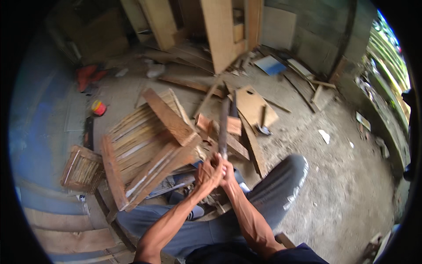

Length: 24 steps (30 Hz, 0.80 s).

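Note:
In front of my body, my left hand and my right hand are together, fingers wrapped round the lower end of a long dark bar. The bar points away from me, and whether it is wood or metal I cannot tell. Just left of it lies a slatted wooden frame, tilted, with thick reddish-brown rails. Small reddish wood blocks lie beside the bar's middle. Beyond them rests a tan board with a hole near its top.
My bent legs flank the work. A smaller slatted piece lies at the left, below a red and yellow tin. Tall wooden panels stand at the back. A blue and white sheet and wood strips litter the concrete floor.

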Motion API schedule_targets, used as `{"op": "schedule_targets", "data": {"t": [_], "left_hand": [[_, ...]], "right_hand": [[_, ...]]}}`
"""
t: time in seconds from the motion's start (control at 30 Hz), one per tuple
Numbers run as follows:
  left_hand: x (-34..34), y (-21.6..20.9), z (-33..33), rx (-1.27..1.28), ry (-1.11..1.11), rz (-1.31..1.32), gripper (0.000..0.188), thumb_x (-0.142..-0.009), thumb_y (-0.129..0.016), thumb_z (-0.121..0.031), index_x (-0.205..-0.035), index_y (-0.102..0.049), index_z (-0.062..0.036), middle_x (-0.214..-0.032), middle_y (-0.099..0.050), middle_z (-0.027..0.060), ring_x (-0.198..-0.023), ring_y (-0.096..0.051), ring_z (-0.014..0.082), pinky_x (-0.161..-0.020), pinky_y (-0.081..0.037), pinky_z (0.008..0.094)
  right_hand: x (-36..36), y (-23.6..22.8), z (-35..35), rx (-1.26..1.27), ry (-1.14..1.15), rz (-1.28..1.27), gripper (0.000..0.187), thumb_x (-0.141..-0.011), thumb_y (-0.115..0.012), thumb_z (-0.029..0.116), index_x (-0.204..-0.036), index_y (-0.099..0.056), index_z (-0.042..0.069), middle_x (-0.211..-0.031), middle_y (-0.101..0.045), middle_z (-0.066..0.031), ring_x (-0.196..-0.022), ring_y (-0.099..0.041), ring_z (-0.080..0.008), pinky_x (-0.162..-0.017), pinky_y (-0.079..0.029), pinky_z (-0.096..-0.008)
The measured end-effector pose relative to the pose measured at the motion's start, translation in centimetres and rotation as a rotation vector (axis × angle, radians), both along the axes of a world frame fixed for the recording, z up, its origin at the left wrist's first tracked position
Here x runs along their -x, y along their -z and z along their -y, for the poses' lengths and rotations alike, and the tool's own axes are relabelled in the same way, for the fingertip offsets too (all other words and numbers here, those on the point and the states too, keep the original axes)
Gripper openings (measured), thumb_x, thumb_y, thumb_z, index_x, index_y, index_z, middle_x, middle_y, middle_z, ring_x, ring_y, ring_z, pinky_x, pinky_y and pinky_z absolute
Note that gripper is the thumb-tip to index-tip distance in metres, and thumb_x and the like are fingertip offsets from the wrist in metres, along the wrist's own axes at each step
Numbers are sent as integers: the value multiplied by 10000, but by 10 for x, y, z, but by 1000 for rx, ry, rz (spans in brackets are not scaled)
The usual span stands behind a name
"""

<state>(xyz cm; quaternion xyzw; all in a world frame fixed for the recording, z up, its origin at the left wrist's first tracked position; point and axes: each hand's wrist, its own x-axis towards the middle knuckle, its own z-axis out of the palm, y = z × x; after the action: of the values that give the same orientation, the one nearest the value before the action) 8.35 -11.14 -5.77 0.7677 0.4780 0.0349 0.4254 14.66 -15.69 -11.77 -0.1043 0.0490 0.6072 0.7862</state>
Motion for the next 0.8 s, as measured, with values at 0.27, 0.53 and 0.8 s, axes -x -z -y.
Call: {"op": "schedule_targets", "data": {"t": [0.27,0.53,0.8], "left_hand": [[-6,34,23,18,-72,190,675,-968,-275,-619,-1046,-549,-7,-914,-670,242,-913,-650,386,-800,-477,489],[-83,126,-13,686,-83,350,324,-944,-492,-276,-1122,-537,-9,-945,-671,97,-675,-651,162,-618,-485,286],[-107,203,-16,-14,-93,-116,411,-856,-543,-208,-1183,-501,39,-1140,-579,235,-1102,-556,343,-945,-442,433]], "right_hand": [[-60,-6,31,479,-6,369,250,-882,-548,82,-670,-417,104,-540,-319,59,-416,-300,-91,-432,-332,-279],[-260,-80,88,1256,-422,1567,418,-809,-715,439,-671,-603,60,-604,-584,-41,-498,-530,-130,-461,-433,-301],[-265,135,222,1696,-140,1984,315,-896,-589,353,-1000,-537,60,-807,-679,-194,-733,-666,-386,-628,-501,-497]]}}
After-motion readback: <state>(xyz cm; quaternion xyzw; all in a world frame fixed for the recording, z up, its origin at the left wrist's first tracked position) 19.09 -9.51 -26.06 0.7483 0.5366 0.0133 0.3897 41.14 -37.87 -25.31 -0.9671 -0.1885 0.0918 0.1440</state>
